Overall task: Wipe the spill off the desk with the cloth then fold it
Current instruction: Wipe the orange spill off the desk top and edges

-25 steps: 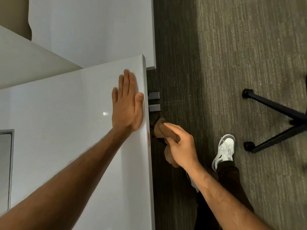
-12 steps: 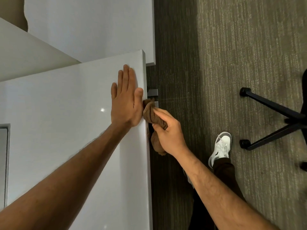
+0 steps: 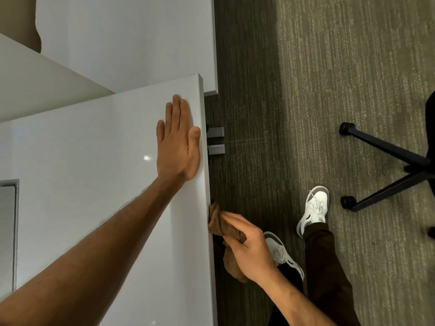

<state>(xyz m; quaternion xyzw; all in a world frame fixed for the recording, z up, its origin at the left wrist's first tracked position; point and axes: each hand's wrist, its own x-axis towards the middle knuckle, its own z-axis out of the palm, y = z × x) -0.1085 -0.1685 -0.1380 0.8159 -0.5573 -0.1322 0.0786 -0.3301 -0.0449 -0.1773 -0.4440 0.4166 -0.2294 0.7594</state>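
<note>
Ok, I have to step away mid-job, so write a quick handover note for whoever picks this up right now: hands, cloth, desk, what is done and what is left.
Left hand: open, flat on the white desk near its right edge, bracing.
Right hand: shut on the brown cloth, bunched, pressed against the desk's side edge, below the left hand.
Done: cannot tell how much; no spill shows on the desktop in this view.
Left: finish wiping the edge, check the top, then fold the cloth, which is still crumpled.
</note>
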